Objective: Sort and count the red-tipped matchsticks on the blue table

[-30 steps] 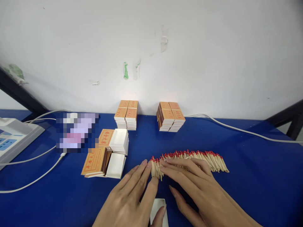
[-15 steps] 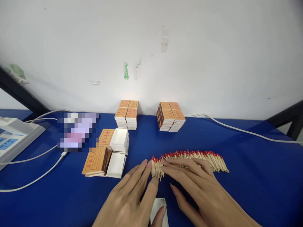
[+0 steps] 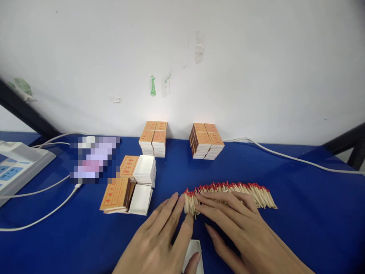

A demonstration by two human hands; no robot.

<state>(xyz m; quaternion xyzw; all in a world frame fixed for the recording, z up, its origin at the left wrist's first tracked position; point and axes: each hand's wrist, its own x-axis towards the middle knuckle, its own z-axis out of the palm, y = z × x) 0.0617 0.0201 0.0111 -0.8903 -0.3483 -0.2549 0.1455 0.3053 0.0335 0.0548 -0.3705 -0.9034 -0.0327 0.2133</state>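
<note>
A long row of red-tipped matches [image 3: 264, 196] lies on the blue table. At its left end my left hand [image 3: 159, 236] rests with fingers spread, the fingertips touching the side of a small group of matches [image 3: 189, 203]. My right hand [image 3: 239, 224] lies over the middle of the row, its fingers extended and the thumb apart, its fingertips at the right side of that small group. Below, a white matchbox tray [image 3: 195, 249] sits between the hands, partly covered by my left thumb.
White trays [image 3: 144, 167] and orange matchbox covers [image 3: 115, 194] are stacked at left. Two blocks of matchboxes [image 3: 153, 137] [image 3: 207, 139] stand near the wall. A blurred phone [image 3: 95, 158], a power strip [image 3: 19, 167] and white cables lie around the edges.
My left fingertips and thumb have shifted slightly right, along with the small group of matches. My right hand has hardly moved.
</note>
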